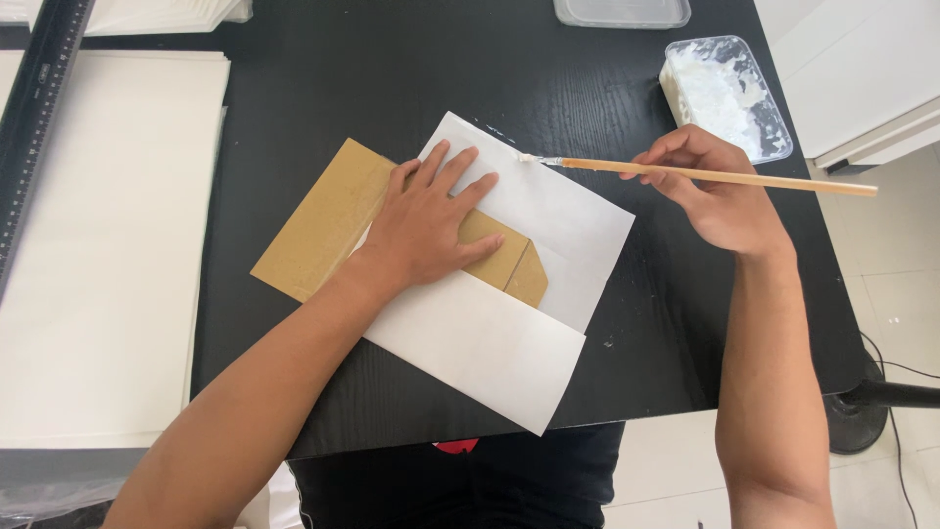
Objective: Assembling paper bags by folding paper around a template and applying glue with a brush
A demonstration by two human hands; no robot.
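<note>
Right hand, brush lengthwise left-right, bristles leftward

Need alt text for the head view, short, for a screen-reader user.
Seen from above, a person's left hand presses flat on a brown cardboard piece lying on a folded white paper sheet, while the right hand holds a thin wooden brush, tip at the paper's upper edge. A clear tub of white paste sits on the black table.
</note>
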